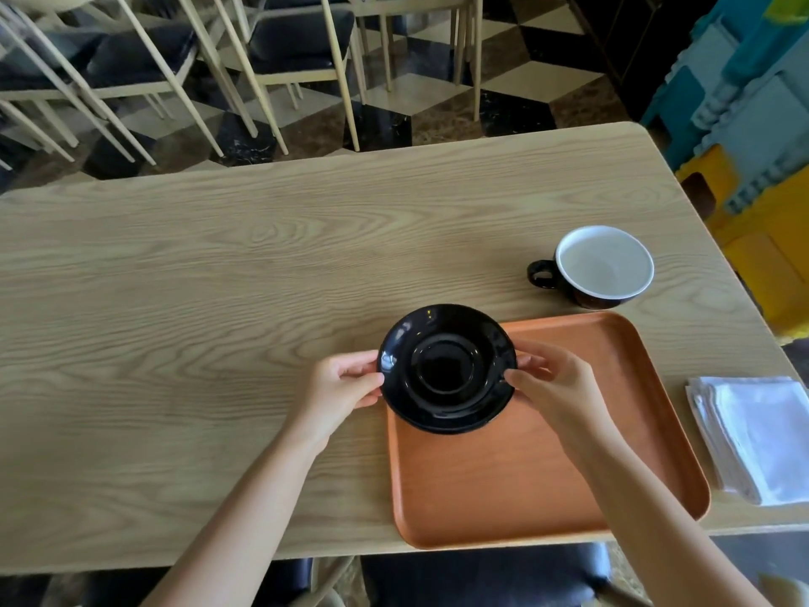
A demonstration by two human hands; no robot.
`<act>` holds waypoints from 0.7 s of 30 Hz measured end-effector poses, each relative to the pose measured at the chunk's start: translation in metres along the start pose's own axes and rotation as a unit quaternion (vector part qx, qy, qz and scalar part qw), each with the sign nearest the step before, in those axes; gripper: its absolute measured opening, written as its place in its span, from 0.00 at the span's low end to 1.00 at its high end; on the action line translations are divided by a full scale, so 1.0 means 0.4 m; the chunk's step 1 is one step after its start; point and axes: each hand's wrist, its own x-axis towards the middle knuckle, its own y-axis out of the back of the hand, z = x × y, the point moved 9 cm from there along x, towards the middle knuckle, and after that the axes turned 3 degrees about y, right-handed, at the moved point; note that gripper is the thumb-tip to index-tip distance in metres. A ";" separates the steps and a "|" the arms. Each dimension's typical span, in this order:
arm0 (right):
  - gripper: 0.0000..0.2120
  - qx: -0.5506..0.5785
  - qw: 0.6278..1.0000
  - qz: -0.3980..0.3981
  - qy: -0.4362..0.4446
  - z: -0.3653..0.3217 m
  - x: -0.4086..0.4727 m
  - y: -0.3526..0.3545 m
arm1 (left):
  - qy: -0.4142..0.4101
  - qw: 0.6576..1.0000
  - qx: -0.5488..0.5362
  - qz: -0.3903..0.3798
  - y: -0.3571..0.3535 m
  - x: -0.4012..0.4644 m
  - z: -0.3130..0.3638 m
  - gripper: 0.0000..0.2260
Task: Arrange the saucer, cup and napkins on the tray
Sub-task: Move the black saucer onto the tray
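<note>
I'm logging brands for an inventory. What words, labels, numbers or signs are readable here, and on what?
None can be read.
The saucer, cup, tray, napkins and table show no lettering.
The colourful wall at the right shows shapes only, no legible text.

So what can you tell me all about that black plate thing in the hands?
The saucer is round, glossy black, and looks like glazed ceramic, with a raised ring in the middle where a cup would sit. It is empty and right side up, tilted slightly. The left hand pinches its left rim and the right hand its right rim. It sits over the far left corner of the orange tray, partly overhanging the wooden table; whether it rests or hovers is unclear.
</note>
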 end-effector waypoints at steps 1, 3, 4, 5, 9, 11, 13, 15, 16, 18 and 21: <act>0.18 -0.002 1.000 0.003 0.001 0.005 -0.007 0.002 | -0.007 1.000 0.011 0.004 -0.001 -0.006 -0.002 0.15; 0.18 -0.001 1.000 0.014 0.001 0.017 -0.020 0.008 | -0.020 0.999 0.036 0.011 -0.005 -0.015 -0.007 0.15; 0.18 -0.003 1.000 0.019 -0.001 0.024 -0.026 0.011 | -0.025 0.998 0.052 0.015 -0.007 -0.020 -0.010 0.15; 0.18 -0.008 1.000 0.024 -0.003 0.032 -0.032 0.014 | -0.028 0.997 0.069 0.018 -0.010 -0.024 -0.014 0.15; 0.17 -0.048 0.998 0.032 -0.006 0.054 -0.036 0.019 | -0.057 0.990 0.123 0.047 -0.011 -0.041 -0.005 0.17; 0.18 -0.071 0.997 0.031 0.010 0.046 -0.033 0.022 | -0.072 0.984 0.154 0.057 -0.012 -0.044 0.010 0.17; 0.17 -0.093 0.995 0.028 0.026 0.037 -0.031 0.023 | -0.070 0.982 0.165 0.059 -0.013 -0.045 0.014 0.16; 0.16 -0.098 0.995 0.023 0.025 0.039 -0.030 0.024 | -0.062 0.984 0.156 0.055 -0.011 -0.043 0.010 0.16; 0.16 -0.098 0.995 0.021 0.021 0.041 -0.028 0.024 | -0.058 0.985 0.155 0.053 -0.009 -0.042 0.008 0.16; 0.16 -0.098 0.995 0.015 0.007 0.049 -0.023 0.027 | -0.051 0.984 0.164 0.049 -0.006 -0.037 0.006 0.17; 0.14 -0.124 0.992 -0.017 -0.011 0.046 -0.012 0.025 | -0.035 0.977 0.209 0.022 -0.012 -0.027 0.010 0.16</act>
